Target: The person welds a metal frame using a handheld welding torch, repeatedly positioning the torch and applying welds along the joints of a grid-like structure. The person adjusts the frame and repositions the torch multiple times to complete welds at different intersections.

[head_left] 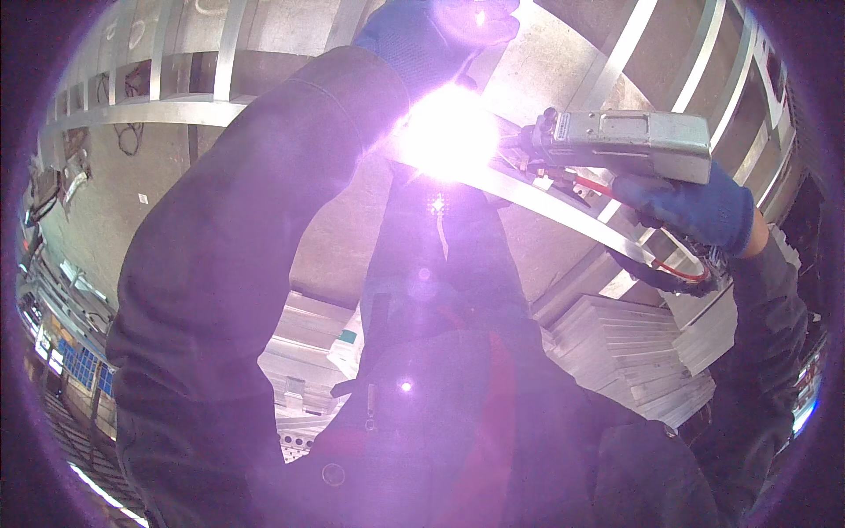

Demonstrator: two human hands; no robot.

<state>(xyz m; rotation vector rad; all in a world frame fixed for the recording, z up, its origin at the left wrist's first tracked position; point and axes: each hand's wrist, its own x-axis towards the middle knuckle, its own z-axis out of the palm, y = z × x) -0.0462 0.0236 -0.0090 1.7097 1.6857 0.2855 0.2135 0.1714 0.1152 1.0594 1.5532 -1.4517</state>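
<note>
My right hand (pixel 691 209), in a blue glove, is wrapped round the grip of a grey, boxy welding gun (pixel 629 141). The gun's nozzle end points left at a glaring white arc (pixel 447 132), which hides the spot where it meets the metal. Beyond the glare, at the top edge, is my left hand (pixel 422 40), also gloved in blue. Its fingers are curled together, and the glare and frame edge hide what they may hold. From the arc a flat metal strip (pixel 563 211) runs down to the right, below the gun.
Metal frames with evenly spaced flat bars (pixel 224 70) curve across the top. Flat metal pieces (pixel 607 343) lie stacked at the lower right, with more metal parts (pixel 308 343) lower left of centre. A red cable (pixel 682 275) loops under my right hand.
</note>
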